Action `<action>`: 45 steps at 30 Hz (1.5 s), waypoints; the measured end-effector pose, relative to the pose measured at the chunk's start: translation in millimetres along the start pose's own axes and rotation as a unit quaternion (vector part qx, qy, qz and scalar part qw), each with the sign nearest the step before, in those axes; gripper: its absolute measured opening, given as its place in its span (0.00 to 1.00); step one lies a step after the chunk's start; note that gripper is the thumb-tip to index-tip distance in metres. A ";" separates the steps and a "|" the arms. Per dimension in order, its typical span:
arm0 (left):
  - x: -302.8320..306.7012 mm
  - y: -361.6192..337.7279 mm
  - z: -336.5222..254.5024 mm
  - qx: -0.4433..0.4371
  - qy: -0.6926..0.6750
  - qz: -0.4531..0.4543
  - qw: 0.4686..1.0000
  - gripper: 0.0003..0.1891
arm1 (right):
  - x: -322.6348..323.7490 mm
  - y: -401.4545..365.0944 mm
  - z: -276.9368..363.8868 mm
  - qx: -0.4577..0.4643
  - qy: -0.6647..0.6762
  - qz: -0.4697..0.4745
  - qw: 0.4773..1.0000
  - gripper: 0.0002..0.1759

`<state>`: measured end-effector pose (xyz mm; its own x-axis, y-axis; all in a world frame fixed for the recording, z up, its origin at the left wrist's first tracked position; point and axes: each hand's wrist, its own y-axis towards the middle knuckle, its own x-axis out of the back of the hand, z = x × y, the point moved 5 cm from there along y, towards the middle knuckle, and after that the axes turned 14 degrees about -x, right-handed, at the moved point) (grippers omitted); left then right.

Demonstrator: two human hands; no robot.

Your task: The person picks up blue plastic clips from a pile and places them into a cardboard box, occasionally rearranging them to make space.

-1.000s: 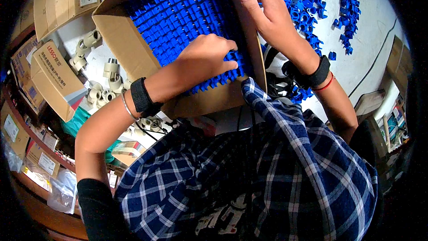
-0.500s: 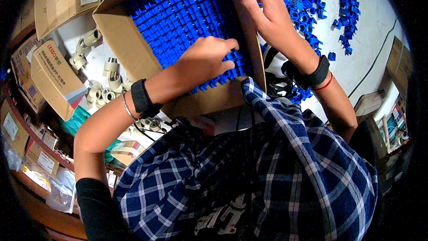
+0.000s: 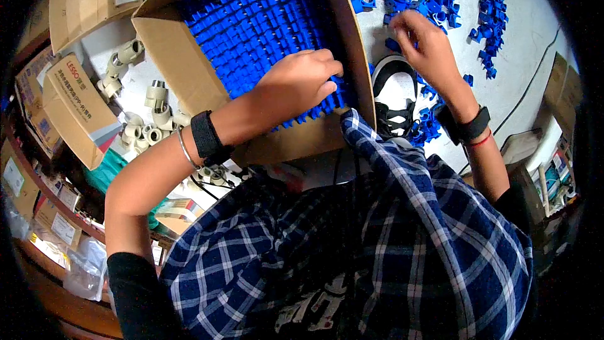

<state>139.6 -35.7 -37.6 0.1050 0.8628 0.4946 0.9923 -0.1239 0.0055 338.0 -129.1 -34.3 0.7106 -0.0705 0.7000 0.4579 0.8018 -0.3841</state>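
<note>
A deep cardboard box point(image 3: 179, 50) holds tightly packed rows of blue plastic pipe clips point(image 3: 251, 25). My left hand point(image 3: 302, 79) is inside it, over the lower right of the rows. Its fingers are curled, with the thumb and index finger around a blue clip at the end of a row; the hand hides part of that clip. Outside the box's right wall, my right hand point(image 3: 428, 47) is above the floor near loose blue clips point(image 3: 434, 9). Its fingers are bent and slightly blurred, apart from the thumb, with nothing visible between them.
A black-and-white shoe point(image 3: 395, 97) stands against the box's right side, with more clips beside it. Beige pipe fittings point(image 3: 157, 104) lie to the left, near a LESSO carton point(image 3: 78, 104). A black cable point(image 3: 528, 97) crosses the floor at right.
My right hand has let go of the box's right rim and moved right and down over the floor, uncovering the shoe. My left hand has shifted only slightly among the clips.
</note>
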 end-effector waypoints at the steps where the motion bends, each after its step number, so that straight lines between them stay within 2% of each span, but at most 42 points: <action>1: -1.9 0.1 0.9 0.000 -0.001 -0.001 1.000 0.13 | -1.9 -8.5 -8.3 0.011 -0.073 0.034 0.997 0.10; 2: -3.9 0.5 1.5 -0.003 0.010 0.003 1.000 0.12 | -4.9 -16.8 -14.4 0.022 -0.145 0.067 0.987 0.11; 3: -4.5 1.1 1.5 -0.006 0.022 0.008 1.000 0.11 | -3.9 -24.4 -15.6 0.022 -0.146 0.067 0.987 0.11; 6: -4.3 2.3 1.4 0.002 0.019 0.016 1.000 0.11 | -0.6 -41.6 -22.2 -0.006 -0.090 0.082 0.993 0.20; 10: -1.8 4.2 -1.4 0.011 0.004 0.018 1.000 0.11 | 3.8 -42.7 -31.1 0.008 -0.074 0.073 0.995 0.22; 13: -4.8 2.1 -0.3 0.010 0.014 0.010 1.000 0.12 | 6.4 -41.9 -38.5 -0.023 -0.064 0.088 0.994 0.25; 16: -1.8 1.2 -3.0 -0.001 0.026 -0.022 0.999 0.10 | 10.5 -44.2 -37.3 0.019 -0.114 0.104 0.988 0.28; 18: -3.0 -0.8 -1.5 0.024 0.017 0.013 0.999 0.13 | 7.8 -50.6 -39.6 0.056 -0.134 0.125 0.981 0.29; 22: -1.7 -2.7 -3.0 0.018 0.027 0.002 0.999 0.13 | 2.0 -57.4 -47.3 0.038 -0.127 0.137 0.982 0.30; 31: 1.0 -5.1 -5.9 0.045 0.039 0.040 0.997 0.15 | 2.2 -61.2 -48.6 0.048 -0.108 0.137 0.983 0.33; 34: -1.0 -5.8 -5.9 0.054 0.035 0.046 0.997 0.16 | 0.6 -64.8 -46.4 0.105 -0.160 0.109 0.975 0.37; 37: -1.7 -7.5 -7.5 0.052 0.053 0.047 0.996 0.16 | -1.6 -61.7 -52.3 0.094 -0.167 0.135 0.972 0.34; 40: -2.6 -10.1 -7.7 0.059 0.050 0.044 0.996 0.17 | -5.1 -57.6 -54.4 0.092 -0.175 0.098 0.975 0.24; 43: -7.5 -12.1 -7.3 0.065 0.051 0.037 0.996 0.18 | -4.0 -52.4 -53.9 0.098 -0.211 0.124 0.965 0.23; 45: -7.2 -13.6 -11.3 0.049 0.073 0.029 0.996 0.19 | -3.7 -51.8 -53.2 0.119 -0.225 0.110 0.961 0.22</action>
<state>124.6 -45.7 -31.4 0.1595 0.7736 0.6132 0.9871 -0.1175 -0.1085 340.1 -202.0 -49.1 0.4492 0.3369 0.8275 0.1490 0.8850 -0.4412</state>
